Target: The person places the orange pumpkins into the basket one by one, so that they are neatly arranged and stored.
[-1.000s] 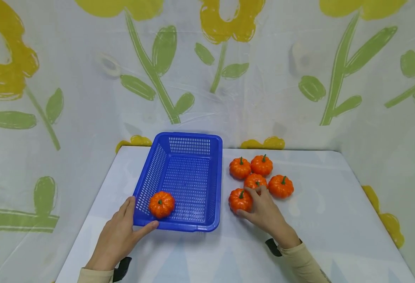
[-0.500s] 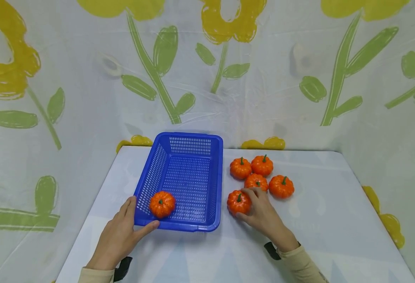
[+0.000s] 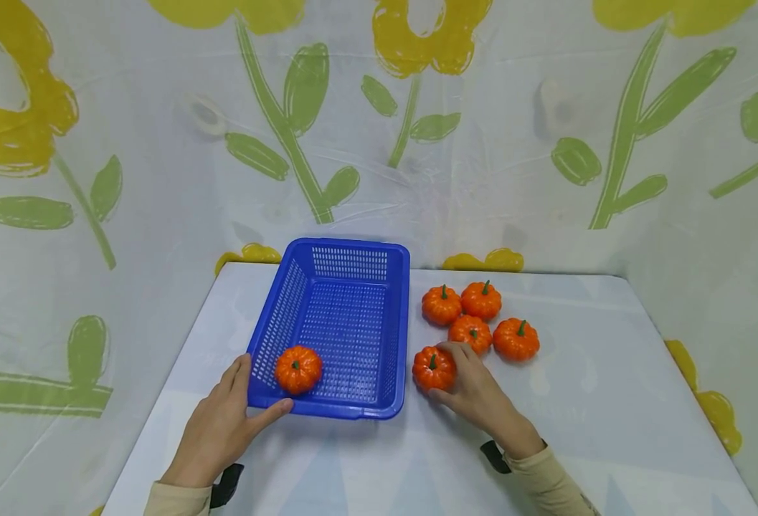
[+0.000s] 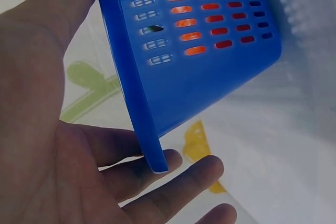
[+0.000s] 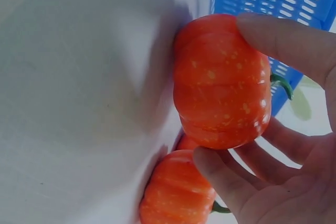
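Observation:
A blue plastic basket [image 3: 346,411] sits on the table, with one small orange pumpkin [image 3: 298,370] inside its near left corner. My left hand [image 3: 219,423] touches that corner, thumb at the front rim and fingers spread fairly straight along the left side. In the left wrist view, the thumb meets the rim and the other fingers reach past the basket's corner. Right of the basket, my right hand [image 3: 478,390] holds a pumpkin [image 3: 433,370] between thumb and fingers. The right wrist view shows its green stem pointing toward the palm and the held pumpkin [image 5: 223,82] close over the table.
Behind the right hand lie several more pumpkins: one [image 3: 441,305] at the back left, another [image 3: 481,300] beside it, one [image 3: 470,334] in front and one [image 3: 516,340] to the right. A flower-print curtain [image 3: 508,179] hangs behind the white table [image 3: 598,401].
My right hand has shifted slightly left with the pumpkin, away from the pumpkin behind it and closer to the basket. My left hand stays at the basket's corner.

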A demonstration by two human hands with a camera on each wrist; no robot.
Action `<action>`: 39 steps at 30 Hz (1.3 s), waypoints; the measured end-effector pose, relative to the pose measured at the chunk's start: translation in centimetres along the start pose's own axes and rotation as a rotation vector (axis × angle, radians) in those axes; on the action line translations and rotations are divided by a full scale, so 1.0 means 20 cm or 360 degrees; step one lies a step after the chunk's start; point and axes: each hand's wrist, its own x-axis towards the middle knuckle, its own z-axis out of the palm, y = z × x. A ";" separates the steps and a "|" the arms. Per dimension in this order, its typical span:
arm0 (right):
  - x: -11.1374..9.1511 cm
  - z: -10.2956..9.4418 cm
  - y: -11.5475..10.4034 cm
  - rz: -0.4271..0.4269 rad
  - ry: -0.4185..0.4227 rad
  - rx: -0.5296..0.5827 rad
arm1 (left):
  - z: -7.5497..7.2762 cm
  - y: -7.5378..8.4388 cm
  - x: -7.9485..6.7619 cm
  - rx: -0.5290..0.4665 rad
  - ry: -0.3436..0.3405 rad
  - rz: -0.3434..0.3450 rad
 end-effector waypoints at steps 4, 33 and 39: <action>0.00 0.00 0.00 -0.0018 0.0016 0.0003 | 0.00 0.00 0.01 0.0000 0.0004 0.0008; 0.06 -0.10 0.02 -0.0189 0.0357 0.0153 | 0.00 0.00 0.01 0.0048 0.0040 0.0037; 0.07 -0.12 0.00 -0.0189 0.0435 0.0227 | 0.01 0.00 0.01 0.0054 0.0026 0.0020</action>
